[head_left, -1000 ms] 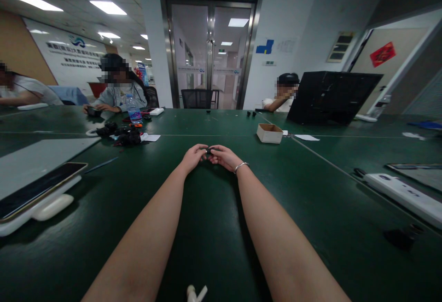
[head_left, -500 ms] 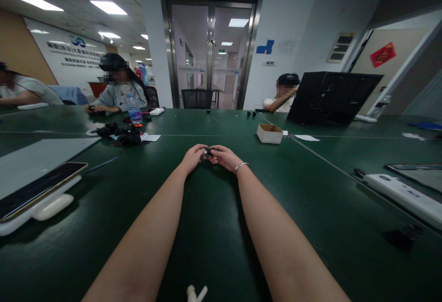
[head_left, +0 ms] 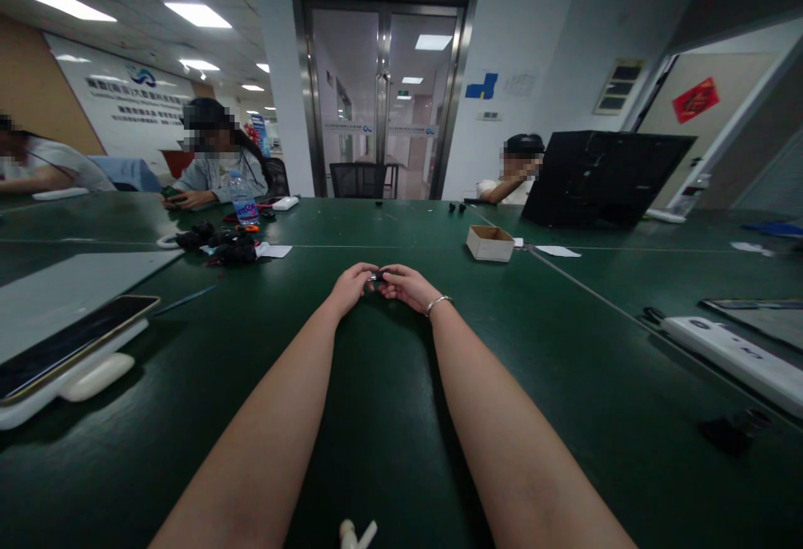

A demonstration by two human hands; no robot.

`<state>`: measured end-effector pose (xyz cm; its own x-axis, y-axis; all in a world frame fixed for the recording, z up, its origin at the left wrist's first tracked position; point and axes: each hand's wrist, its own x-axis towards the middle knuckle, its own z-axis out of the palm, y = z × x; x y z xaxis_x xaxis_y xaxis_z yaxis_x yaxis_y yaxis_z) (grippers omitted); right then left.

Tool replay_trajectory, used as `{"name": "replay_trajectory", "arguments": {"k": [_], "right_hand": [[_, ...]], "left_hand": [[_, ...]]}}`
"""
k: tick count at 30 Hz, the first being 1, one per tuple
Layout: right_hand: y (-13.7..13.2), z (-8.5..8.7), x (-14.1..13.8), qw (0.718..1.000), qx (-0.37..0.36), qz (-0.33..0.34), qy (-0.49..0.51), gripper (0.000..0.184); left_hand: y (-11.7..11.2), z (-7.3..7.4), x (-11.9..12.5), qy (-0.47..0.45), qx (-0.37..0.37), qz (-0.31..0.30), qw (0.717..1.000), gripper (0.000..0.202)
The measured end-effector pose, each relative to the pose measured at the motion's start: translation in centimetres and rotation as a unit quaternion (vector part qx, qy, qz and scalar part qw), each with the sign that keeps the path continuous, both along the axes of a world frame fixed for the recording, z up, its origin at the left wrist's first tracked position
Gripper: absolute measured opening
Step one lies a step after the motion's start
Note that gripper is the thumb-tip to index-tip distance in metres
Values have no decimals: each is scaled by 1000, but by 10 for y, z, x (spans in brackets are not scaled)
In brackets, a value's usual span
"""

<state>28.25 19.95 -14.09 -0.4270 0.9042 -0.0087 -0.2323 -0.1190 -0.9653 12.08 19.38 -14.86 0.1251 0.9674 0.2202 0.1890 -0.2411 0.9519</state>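
Both my arms reach forward over the dark green table (head_left: pixel 389 382). Between my fingertips is a small black piece with a silvery end (head_left: pixel 377 275), too small to name. My left hand (head_left: pixel 351 288) pinches its silvery left end. My right hand (head_left: pixel 407 286), with a silver bracelet (head_left: pixel 438 305) at the wrist, pinches its black right end. The fingers hide much of the piece. Both hands are just above the table or resting on it; I cannot tell which.
An open cardboard box (head_left: pixel 489 244) stands right of my hands. A heap of black parts (head_left: pixel 226 241) and a water bottle (head_left: pixel 243 199) are at left. A phone (head_left: pixel 75 344) lies near left, a white power strip (head_left: pixel 740 356) right. People sit across the table, one beside a black monitor (head_left: pixel 608 179).
My hands stay in nearly the same place, still on the small black piece. Across the table, the person at left has shifted their hands slightly.
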Motion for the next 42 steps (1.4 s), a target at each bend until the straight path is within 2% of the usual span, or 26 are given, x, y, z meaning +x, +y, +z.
{"name": "replay_trajectory", "arguments": {"k": [20,27,34,42], "right_hand": [[0,-4,1,1000,12,1,1,14],[-1,-3,1,1000,5,-6,-2,16],[1,-4,0,1000,5,-9,-1,16],[0,-4,0,1000,5,-5,-4,16]], "left_hand": [[5,-8,0,6,3,-13,1000,31],[1,-8,0,12,33,18,999,35],[-1,-3,3,-8,7,11,1000,28],[3,-6,2,-9,6,13,1000,28]]}}
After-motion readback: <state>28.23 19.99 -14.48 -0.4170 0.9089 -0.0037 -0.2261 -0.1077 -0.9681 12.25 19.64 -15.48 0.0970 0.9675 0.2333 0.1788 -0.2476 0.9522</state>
